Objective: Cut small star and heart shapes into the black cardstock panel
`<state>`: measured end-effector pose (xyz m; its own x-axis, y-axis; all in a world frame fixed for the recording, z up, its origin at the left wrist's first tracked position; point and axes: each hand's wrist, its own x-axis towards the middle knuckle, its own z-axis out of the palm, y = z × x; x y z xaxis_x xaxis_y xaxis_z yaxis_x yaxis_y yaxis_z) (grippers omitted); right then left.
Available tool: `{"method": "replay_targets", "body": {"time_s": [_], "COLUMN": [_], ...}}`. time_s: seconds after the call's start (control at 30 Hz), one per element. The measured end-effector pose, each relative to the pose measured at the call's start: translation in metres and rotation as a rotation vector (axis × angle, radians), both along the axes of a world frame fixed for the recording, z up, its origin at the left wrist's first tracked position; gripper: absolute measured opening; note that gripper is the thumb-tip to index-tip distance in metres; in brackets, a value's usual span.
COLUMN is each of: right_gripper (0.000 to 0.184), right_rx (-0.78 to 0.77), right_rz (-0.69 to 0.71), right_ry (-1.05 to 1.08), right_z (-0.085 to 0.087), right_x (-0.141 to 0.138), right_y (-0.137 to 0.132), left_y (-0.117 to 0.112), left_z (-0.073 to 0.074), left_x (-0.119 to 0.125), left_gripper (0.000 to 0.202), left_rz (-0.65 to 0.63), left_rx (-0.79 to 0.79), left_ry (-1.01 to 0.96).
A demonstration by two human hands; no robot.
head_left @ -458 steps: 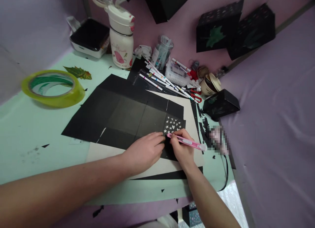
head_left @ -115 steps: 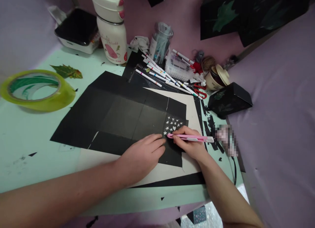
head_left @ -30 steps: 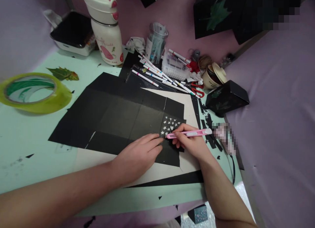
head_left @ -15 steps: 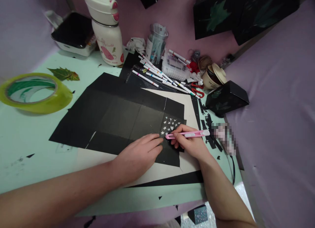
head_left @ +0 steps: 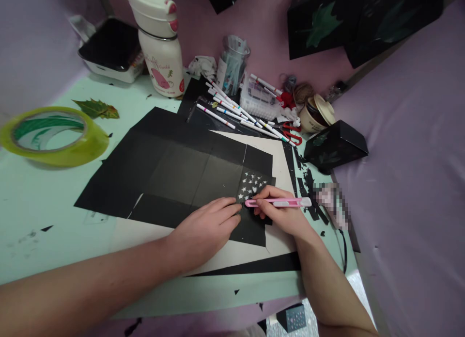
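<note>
Pointing left, the pink cutter (head_left: 278, 202) runs crosswise — right hand (head_left: 285, 216) pinching it, left hand (head_left: 207, 225) flat on black card (head_left: 178, 169).

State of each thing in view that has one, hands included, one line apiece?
Left hand: flat on black sheet
Right hand: gripping pink cutter
Pink cutter: held, blade unclear
Black sheet: unfolded, creased, star-shaped cutouts near one end
Bottle: upright, top out of frame
Tape roll: lying flat
Leaf: lying flat, partly browned
Jar: upright, filled with sticks
Markers: loosely heaped
Pot: upright, lid tilted
</note>
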<state>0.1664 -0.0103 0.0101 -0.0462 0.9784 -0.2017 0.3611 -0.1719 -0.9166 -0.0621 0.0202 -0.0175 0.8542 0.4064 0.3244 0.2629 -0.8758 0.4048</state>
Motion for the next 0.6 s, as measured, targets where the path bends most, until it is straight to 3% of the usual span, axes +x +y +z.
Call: {"method": "replay_targets", "body": {"time_s": [0.4, 0.6], "right_gripper": [0.013, 0.009], "right_rx": [0.048, 0.036], "right_rz": [-0.077, -0.052], "right_ry": [-0.014, -0.023], "right_z": [-0.0020, -0.0006], "right_x": [-0.0040, -0.0048], "right_y": [0.0007, 0.0004], "left_y": [0.0000, -0.0001], "left_z": [0.0006, -0.0007], "left_x": [0.0003, 0.0004], "left_gripper": [0.025, 0.026], "left_rz": [-0.001, 0.005], "left_rx": [0.031, 0.015], "left_ry": [0.001, 0.016]}}
